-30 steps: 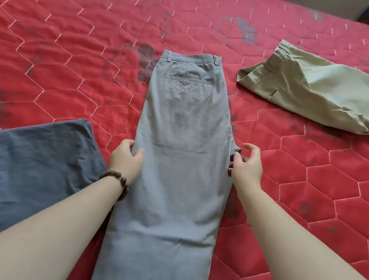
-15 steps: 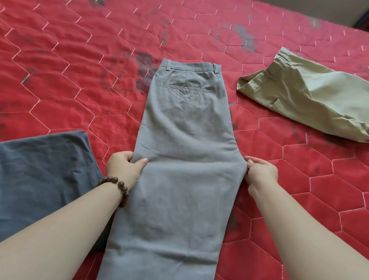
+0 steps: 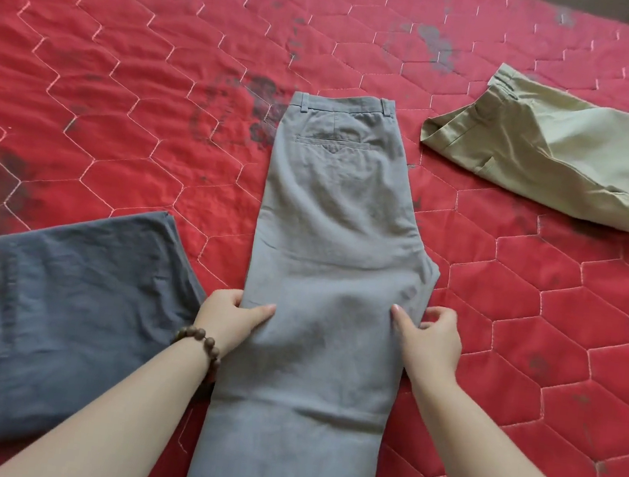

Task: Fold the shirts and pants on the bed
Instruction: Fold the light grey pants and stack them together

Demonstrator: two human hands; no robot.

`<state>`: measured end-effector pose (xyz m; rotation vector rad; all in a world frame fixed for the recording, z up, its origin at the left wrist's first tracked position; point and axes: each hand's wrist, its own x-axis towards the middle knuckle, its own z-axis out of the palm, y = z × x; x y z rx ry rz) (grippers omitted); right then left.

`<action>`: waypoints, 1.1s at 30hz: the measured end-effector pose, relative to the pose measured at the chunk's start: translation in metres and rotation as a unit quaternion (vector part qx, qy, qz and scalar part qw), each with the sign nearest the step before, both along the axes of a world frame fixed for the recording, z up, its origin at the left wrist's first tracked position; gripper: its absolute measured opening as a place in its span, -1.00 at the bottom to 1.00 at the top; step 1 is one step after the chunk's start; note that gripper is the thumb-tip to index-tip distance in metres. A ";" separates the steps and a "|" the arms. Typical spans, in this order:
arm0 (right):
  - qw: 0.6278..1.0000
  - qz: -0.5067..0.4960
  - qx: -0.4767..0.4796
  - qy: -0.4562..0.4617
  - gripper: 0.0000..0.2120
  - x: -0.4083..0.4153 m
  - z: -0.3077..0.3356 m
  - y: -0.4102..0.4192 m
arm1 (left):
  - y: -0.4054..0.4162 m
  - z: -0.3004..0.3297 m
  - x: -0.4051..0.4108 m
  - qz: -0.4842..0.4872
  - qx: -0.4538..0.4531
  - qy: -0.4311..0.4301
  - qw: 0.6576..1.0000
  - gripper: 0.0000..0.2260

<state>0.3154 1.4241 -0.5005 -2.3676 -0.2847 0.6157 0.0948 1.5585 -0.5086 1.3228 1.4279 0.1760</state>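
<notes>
Across the middle of the red bed (image 3: 124,106) lie the grey pants (image 3: 332,240), legs stacked, waistband away. Both hands have slid down from the crotch bulge: the left hand (image 3: 231,317) pinches the left edge, the right hand (image 3: 428,339) seems to pinch the right edge (fingers partly tucked). Edges look squared — likely the crosswise fold comes next. Dark pants (image 3: 76,321) sit folded; khaki pants (image 3: 572,162) wait.

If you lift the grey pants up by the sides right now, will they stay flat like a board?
Probably not. The grey pants look like soft cloth: they ripple and bulge between the left hand and right hand, so the middle would likely sag. They seem light, and the long legs would probably dangle. On the quilted red bed they would likely bunch rather than slide.
</notes>
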 end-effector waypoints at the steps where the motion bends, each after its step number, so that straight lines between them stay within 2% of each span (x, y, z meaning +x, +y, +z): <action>1: 0.999 0.021 -0.028 0.005 -0.70 -0.010 0.000 -0.012 | -0.006 0.002 -0.005 -0.007 -0.019 -0.003 1.000 -0.87; 4: 0.996 0.040 -0.076 0.035 -0.69 -0.040 0.000 -0.043 | -0.022 0.008 -0.017 -0.038 -0.054 0.003 0.998 -0.83; 8: 0.989 0.051 -0.042 0.131 -0.64 -0.072 0.005 -0.067 | -0.030 0.028 -0.025 -0.064 -0.083 -0.028 0.994 -0.76; 10: 0.983 0.035 -0.023 0.178 -0.58 -0.081 0.007 -0.077 | -0.032 0.037 -0.029 -0.024 -0.128 -0.057 0.990 -0.66; 11: 0.979 0.029 -0.018 0.199 -0.57 -0.085 0.008 -0.084 | -0.034 0.041 -0.033 0.014 -0.179 -0.080 0.980 -0.66; 14: 0.964 0.029 0.005 0.264 -0.71 -0.096 0.011 -0.108 | -0.047 0.042 -0.053 0.048 -0.301 -0.092 0.948 -0.59; 17: 0.938 0.028 0.017 0.346 -0.84 -0.111 0.014 -0.137 | -0.075 0.034 -0.080 0.015 -0.324 -0.054 0.944 -0.70; 19: 0.922 0.037 0.005 0.385 -0.87 -0.121 0.015 -0.152 | -0.092 0.028 -0.093 -0.011 -0.311 -0.036 0.950 -0.76; 21: 0.920 0.038 -0.005 0.390 -0.81 -0.128 0.017 -0.164 | -0.105 0.022 -0.105 -0.025 -0.289 -0.050 0.956 -0.83; 23: 0.929 0.022 0.007 0.369 -0.78 -0.135 0.019 -0.173 | -0.116 0.020 -0.117 0.010 -0.261 -0.087 0.961 -0.87; 26: 0.945 0.002 0.032 0.327 -0.70 -0.147 0.022 -0.184 | -0.133 0.025 -0.127 0.057 -0.235 -0.121 0.963 -0.83; 29: 0.941 -0.001 0.024 0.337 -0.60 -0.165 0.022 -0.200 | -0.152 0.029 -0.137 0.065 -0.307 -0.094 0.945 -0.74; 33: 0.923 0.017 -0.003 0.385 -0.73 -0.189 0.028 -0.236 | -0.174 0.031 -0.164 -0.029 -0.436 -0.037 0.899 -0.43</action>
